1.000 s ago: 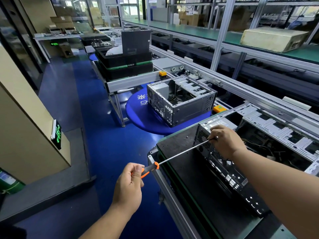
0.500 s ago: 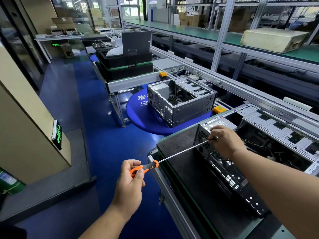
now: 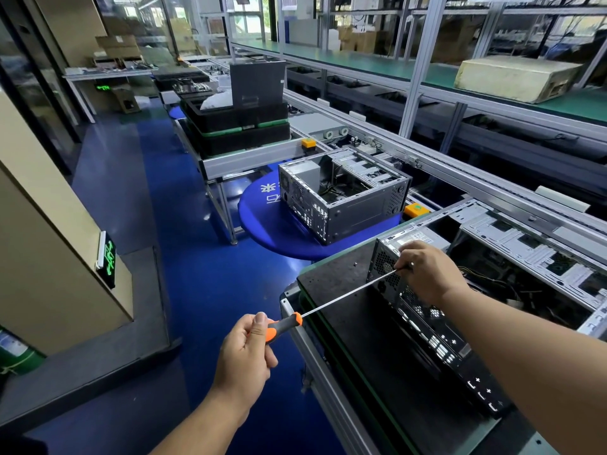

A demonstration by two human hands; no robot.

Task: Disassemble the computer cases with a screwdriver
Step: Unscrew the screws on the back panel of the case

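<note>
At the rear panel of the case (image 3: 423, 310), which lies on its side on the black mat (image 3: 354, 326), the screwdriver (image 3: 331, 302) runs nearly level from the mat's near-left edge to the panel's upper far corner. The left hand (image 3: 244, 353) is wrapped around the orange-and-black handle, with the thumb laid along it. The right hand (image 3: 427, 274) rests on that corner, its fingers curled and pinching the shaft close to the tip. The tip and the screw are hidden under those fingers, so engagement cannot be confirmed.

The step in hand appears to be loosening a rear-panel screw. For good results, the shaft stays in line with the screw axis; the long shaft magnifies any tilt at the handle. The left hand pushes inward firmly while turning, to keep the tip from slipping out. The right-hand pinch stays loose enough for the shaft to rotate, serving only as a guide. The same hand steadies the case against sliding on the mat. As the screw frees, the guiding fingers are placed to catch it.

A second case (image 3: 341, 195) stands on the blue table (image 3: 262, 221), beyond the first case.
</note>
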